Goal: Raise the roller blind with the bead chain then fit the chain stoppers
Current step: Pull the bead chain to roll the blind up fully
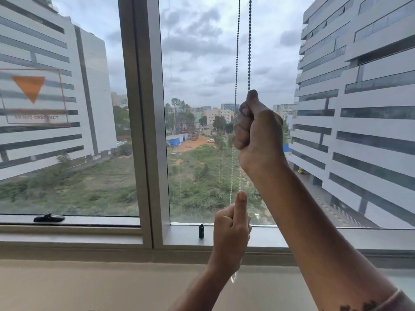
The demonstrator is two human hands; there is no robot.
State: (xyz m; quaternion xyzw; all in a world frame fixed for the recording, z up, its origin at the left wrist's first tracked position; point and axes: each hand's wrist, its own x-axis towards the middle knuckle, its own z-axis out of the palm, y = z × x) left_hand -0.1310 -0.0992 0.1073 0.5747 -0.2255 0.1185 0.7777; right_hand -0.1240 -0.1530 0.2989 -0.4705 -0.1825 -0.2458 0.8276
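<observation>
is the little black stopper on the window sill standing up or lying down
Upright: the small black cylindrical stopper stands on end on the grey sill.

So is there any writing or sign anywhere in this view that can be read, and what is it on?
"DO NOT OBSTRUCT", probably: the sticker on the left window pane shows it mirrored from behind and blurred, below an orange downward triangle, so the first letters are a guess.
No other text: none shows on the bead chain, the small black piece on the sill, or the buildings outside, which are too far to read.
</observation>
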